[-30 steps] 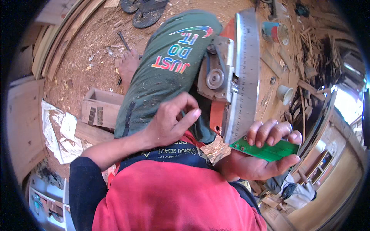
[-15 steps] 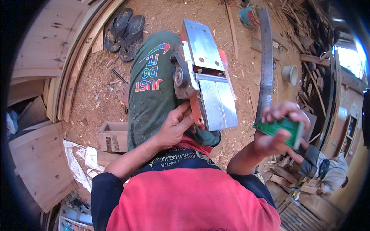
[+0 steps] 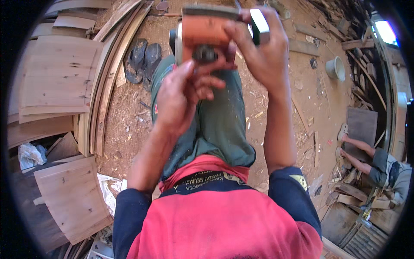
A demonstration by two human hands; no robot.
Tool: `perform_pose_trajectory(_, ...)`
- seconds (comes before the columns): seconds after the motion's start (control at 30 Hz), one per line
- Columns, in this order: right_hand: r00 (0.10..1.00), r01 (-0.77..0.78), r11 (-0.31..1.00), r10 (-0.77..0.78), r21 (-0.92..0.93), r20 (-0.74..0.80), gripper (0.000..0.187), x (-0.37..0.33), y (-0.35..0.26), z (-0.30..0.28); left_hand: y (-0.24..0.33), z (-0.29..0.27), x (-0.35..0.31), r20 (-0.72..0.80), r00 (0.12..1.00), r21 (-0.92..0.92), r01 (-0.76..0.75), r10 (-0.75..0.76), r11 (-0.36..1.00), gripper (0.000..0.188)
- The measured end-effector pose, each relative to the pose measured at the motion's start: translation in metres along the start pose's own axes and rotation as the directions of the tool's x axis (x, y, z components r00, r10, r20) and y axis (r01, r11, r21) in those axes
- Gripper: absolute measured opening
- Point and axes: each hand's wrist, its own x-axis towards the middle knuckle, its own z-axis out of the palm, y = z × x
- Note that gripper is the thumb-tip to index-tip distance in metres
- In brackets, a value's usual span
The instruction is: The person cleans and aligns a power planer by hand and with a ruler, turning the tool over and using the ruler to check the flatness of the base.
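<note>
An orange electric planer is raised over my knees, turned so that its orange side with a round dark knob faces me. Thumb and forefinger of my left hand are at the planer's near edge, around the knob, the other fingers curled; motion blurs them. My right hand grips the try square by its green stock, whose pale end face catches the light. The right thumb reaches toward the planer's right side. Most of the square's steel blade is hidden.
Dark flip-flops lie on the shaving-strewn ground, left of my knees. Wooden panels and long boards line the left. A pale bucket stands at the right near piled wood offcuts. Another person sits at the far right.
The planer has been lifted away from me and turned from its metal sole to its orange side. My right hand has brought the try square inward and up beside it.
</note>
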Motion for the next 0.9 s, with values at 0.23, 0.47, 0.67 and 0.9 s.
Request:
perform_pose_trajectory(0.23, 0.996, 0.067, 0.989, -0.057, 0.13, -0.074, 0.042, 0.027, 0.032, 0.022, 0.008, -0.009, 0.031, 0.14, 0.988, 0.129, -0.076, 0.058, 0.989, 0.042)
perform_pose_trajectory(0.47, 0.999, 0.048, 0.997, -0.049, 0.061, -0.001, 0.04, 0.034, 0.033, 0.021, 0.014, -0.013, 0.044, 0.142, 0.99, 0.007, -0.012, 0.011, 1.0, 0.024)
perform_pose_trajectory(0.67, 1.0, 0.003, 0.994, -0.002, 0.105, -0.003, 0.042, 0.038, 0.041, 0.028, 0.02, -0.013, 0.045, 0.139, 0.99, -0.058, -0.013, 0.021, 0.998, 0.019)
perform_pose_trajectory(0.9, 0.998, 0.039, 0.995, -0.035, 0.094, -0.045, 0.044, 0.028, 0.031, 0.018, 0.012, 0.01, 0.044, -0.034, 0.999, 0.136, -0.018, 0.023, 0.991, 0.05)
